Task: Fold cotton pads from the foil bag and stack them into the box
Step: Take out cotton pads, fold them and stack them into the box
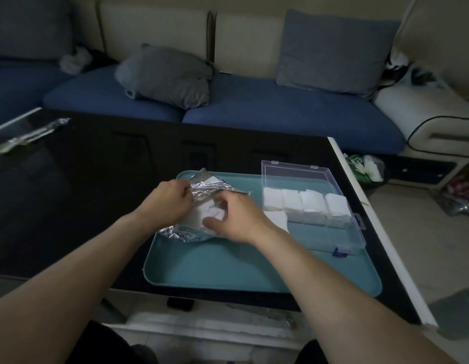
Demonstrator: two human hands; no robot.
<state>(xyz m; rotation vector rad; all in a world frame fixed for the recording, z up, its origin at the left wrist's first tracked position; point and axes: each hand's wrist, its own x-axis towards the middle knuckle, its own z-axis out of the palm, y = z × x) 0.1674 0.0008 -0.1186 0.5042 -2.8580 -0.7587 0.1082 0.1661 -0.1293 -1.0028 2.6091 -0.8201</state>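
Observation:
A crinkled silver foil bag (202, 185) lies on the left part of a teal tray (228, 266). My left hand (167, 203) grips the bag's upper edge. My right hand (237, 219) pinches white cotton pads (199, 218) at the bag's opening. To the right a clear plastic box (341, 232) stands open on the tray, with a row of several stacks of folded white pads (307, 204) in it. One more white pad (278, 219) shows just left of the box, partly hidden by my right wrist.
The tray sits on a glossy black table (83, 193) whose white right edge (372, 219) runs diagonally. A clear wrapper (28, 135) lies at the table's far left. A blue sofa with grey cushions (165, 74) stands behind. A bin (367, 168) sits on the floor at right.

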